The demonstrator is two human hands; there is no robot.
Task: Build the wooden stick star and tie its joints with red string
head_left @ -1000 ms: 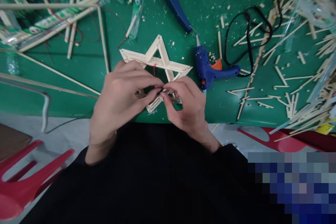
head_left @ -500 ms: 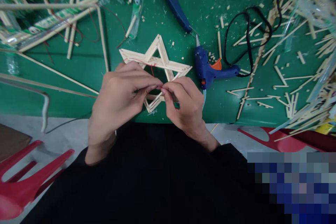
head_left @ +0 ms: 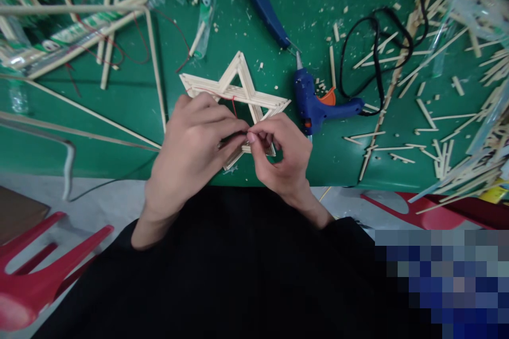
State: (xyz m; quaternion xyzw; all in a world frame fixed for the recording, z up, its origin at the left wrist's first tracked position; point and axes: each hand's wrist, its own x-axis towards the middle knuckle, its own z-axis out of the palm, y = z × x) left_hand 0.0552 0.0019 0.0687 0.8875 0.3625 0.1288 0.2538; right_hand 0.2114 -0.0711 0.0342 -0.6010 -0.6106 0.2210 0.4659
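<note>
A star made of pale wooden sticks [head_left: 246, 82] lies flat on the green table [head_left: 310, 16], near its front edge. Red thread [head_left: 234, 107] runs along its upper bar and drops from there to my fingertips. My left hand [head_left: 194, 143] covers the star's left part, its thumb and fingers pinched on the thread. Close against it, my right hand [head_left: 284, 153] also pinches at the thread with thumb and forefinger. The thread's end is hidden between the fingertips. Both hands are over the star, whose lower point shows between them.
Right of the star lies a blue glue gun [head_left: 308, 100] with a black cord [head_left: 376, 63]. Another blue tool [head_left: 260, 0] lies behind. Stick pieces [head_left: 441, 156] litter the right side. Plastic-wrapped chopsticks [head_left: 71, 32] and a stick frame [head_left: 154, 58] are at left. Red chairs [head_left: 59, 265] stand below.
My left hand has shifted slightly right, toward my right hand. The red thread leans a little more to the right. The star has hardly moved.
</note>
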